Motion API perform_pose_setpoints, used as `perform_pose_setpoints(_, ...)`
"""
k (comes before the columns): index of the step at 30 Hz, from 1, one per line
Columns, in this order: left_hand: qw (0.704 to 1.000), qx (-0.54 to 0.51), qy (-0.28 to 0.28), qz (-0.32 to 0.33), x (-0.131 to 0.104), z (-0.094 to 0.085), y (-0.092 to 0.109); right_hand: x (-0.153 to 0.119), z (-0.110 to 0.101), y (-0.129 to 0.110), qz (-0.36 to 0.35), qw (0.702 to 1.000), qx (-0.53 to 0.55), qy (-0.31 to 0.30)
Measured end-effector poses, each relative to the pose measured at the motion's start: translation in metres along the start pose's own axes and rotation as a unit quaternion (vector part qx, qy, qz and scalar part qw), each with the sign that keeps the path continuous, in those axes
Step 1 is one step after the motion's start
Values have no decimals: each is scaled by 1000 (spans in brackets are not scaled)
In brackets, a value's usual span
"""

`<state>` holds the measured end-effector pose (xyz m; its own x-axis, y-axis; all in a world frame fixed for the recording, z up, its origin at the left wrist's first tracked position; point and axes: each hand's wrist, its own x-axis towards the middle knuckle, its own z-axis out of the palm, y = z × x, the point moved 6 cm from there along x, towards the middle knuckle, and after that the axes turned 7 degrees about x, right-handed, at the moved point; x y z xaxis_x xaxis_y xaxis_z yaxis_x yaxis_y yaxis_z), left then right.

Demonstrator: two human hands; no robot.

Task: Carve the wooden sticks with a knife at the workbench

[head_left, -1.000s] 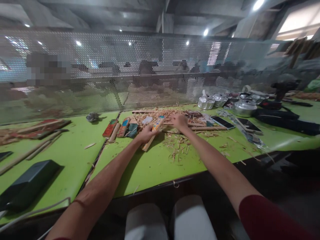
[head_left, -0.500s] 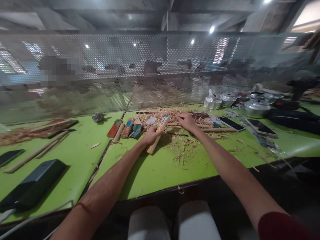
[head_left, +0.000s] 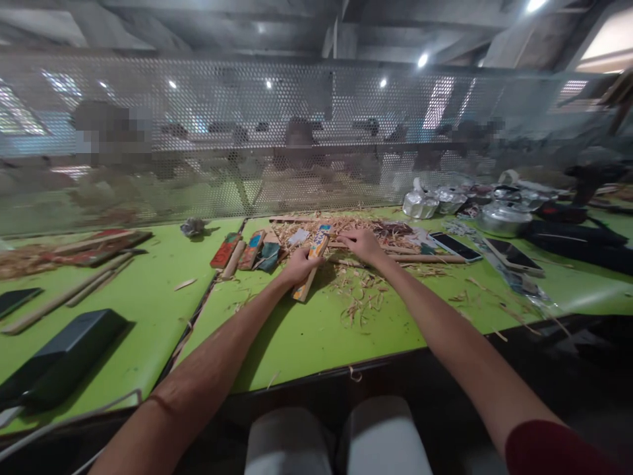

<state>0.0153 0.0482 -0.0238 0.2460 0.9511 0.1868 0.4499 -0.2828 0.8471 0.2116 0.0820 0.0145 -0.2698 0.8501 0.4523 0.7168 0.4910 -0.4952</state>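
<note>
Head view, from the left: a red-painted wooden block (head_left: 225, 251) lies on the green surface (head_left: 148, 284). Next, the left hand (head_left: 298, 265) grasps a blue-and-orange painted block (head_left: 319, 241), slanted before curly wood shavings (head_left: 341, 224). Just beside its upper end, the right hand (head_left: 364, 246) has fingertips drawn together; whether they pinch anything, I cannot tell. Farther right lies a smartphone (head_left: 455, 247).

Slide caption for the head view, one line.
Left hand gripping a painted wooden block at a green tabletop, right hand near its far end, wood shavings scattered around.
</note>
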Motion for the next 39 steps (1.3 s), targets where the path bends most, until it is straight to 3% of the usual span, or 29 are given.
perform_pose_setpoints(14, 1000, 1, 12, -29, 6, 1, -7, 5, 8, 3, 51, 993, -106, 10)
perform_pose_setpoints(20, 998, 36, -32, 26, -4, 10, 8, -3, -30, 51, 192, 971, -108, 90)
perform_pose_setpoints(24, 999, 34, -36, 20, -5, 12, 9, 1, -38, 48, 119, 985, 18, 126)
perform_pose_setpoints(28, 999, 26, -30, 19, -3, 10, 6, 5, -23, 22, 40, 992, 97, 73)
perform_pose_setpoints(33, 1000, 6, -11, -2, -3, 7, 3, 3, -15, 11, 6, 996, 87, 27)
perform_pose_setpoints(39, 999, 30, 13, 2, -2, 4, -1, 1, -12, 9, 15, 1000, -4, -2)
